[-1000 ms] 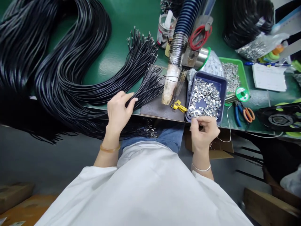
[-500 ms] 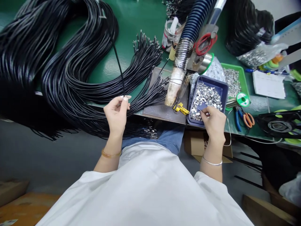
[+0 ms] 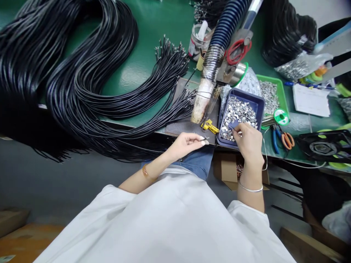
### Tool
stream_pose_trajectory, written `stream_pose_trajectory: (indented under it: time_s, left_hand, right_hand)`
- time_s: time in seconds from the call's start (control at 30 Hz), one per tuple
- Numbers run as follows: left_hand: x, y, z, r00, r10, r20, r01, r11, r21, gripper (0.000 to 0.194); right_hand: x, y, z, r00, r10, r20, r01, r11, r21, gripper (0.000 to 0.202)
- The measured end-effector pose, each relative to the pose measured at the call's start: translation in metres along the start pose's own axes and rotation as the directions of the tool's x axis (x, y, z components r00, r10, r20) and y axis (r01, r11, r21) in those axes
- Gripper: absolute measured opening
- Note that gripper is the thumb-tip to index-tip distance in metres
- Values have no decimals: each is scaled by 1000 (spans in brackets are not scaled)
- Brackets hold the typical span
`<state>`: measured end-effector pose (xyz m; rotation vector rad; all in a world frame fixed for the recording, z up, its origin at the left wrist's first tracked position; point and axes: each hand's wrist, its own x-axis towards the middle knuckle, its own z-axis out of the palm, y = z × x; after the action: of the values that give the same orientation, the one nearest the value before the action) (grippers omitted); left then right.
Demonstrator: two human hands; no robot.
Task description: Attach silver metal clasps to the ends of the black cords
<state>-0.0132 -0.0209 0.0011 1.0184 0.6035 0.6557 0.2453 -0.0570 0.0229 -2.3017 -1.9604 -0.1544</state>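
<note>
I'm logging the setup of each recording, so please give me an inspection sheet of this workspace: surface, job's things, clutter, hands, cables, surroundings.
Surface: glossy green tabletop; flat dark board at its near edge.
Job's things: dark blue rectangular plastic tray holding small silver metal pieces.
Clutter: small yellow plastic tool; blue-and-orange-handled pliers; bright green plastic tray, also holding metal pieces.
Hands: left hand, fingers pinching a thin black cable end; right hand, fingers over the blue tray, any grip too small to confirm.
Cables: thick, curving bundle of black cables, partly hanging over the near edge.
Surroundings: ribbed dark blue hose above the tabletop; open brown cardboard box below.
</note>
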Motion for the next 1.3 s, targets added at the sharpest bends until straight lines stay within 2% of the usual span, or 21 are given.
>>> stream_pose_trajectory:
  time_s: [0.07, 0.17, 0.27, 0.43, 0.53, 0.6, 0.67, 0.73, 0.8, 0.87, 0.93, 0.97, 1.0, 1.07, 1.13, 1.3]
  left_hand:
    - [3, -6, -3, 995, -25, -99, 15, 996, -93, 31]
    - [3, -8, -7, 990, -58, -130, 38, 988, -149, 37]
    - [1, -8, -8, 988, -59, -141, 41, 991, -130, 38]
    - [3, -11, -6, 986, 13, -164, -24, 998, -65, 34]
    - [3, -15, -4, 979, 45, -198, -50, 999, -20, 31]
    - [3, -18, -2, 965, 110, -237, -99, 994, 55, 29]
    - [1, -20, -1, 935, 212, -284, -159, 967, 198, 26]
    - [-2, -20, 0, 909, 296, -292, -179, 913, 366, 21]
    - [-3, -18, 0, 924, 301, -237, -169, 874, 456, 29]
    - [-4, -14, -1, 958, 240, -154, -156, 893, 423, 39]
    - [-2, -11, -3, 979, 177, -100, -136, 937, 323, 39]
    - [-2, -11, -3, 985, 153, -83, -125, 953, 274, 38]
    - [-1, -10, -4, 988, 138, -69, -118, 965, 235, 37]
    - [1, -9, -5, 990, 132, -46, -120, 973, 198, 37]
    - [1, -8, -5, 989, 144, -29, -135, 971, 199, 36]
    - [1, -8, -4, 986, 163, -14, -153, 949, 275, 39]
  right_hand:
    - [0, 1, -1, 1000, -11, 20, 11, 1000, -14, 12]
    - [0, -1, -2, 1000, 4, 29, -2, 999, -54, 10]
    - [0, -2, -4, 998, 10, 60, -7, 998, -59, 10]
    - [2, -3, -4, 997, 12, 78, -6, 997, -77, 10]
    - [5, 1, 3, 999, 36, 14, -35, 999, -29, 9]
    - [5, 4, 9, 995, 62, -75, -56, 995, 77, 12]
    - [3, 4, 13, 971, 126, -204, -75, 968, 238, 15]
    - [-2, -2, 12, 914, 241, -327, -79, 894, 441, 14]
    - [-11, -14, 8, 864, 363, -350, -52, 756, 653, 13]
    - [-21, -32, 2, 885, 400, -240, -31, 563, 826, 16]
    - [-30, -53, -3, 936, 337, -107, -34, 388, 921, 19]
    - [-34, -63, -4, 949, 304, -86, -24, 343, 939, 18]
    - [-37, -72, -3, 956, 277, -98, 0, 335, 942, 15]
    - [-41, -85, 1, 956, 241, -169, 60, 403, 913, 9]
    - [-41, -93, 7, 964, 199, -178, 80, 421, 904, 5]
    - [-38, -93, 21, 994, 109, -28, -1, 256, 967, 4]
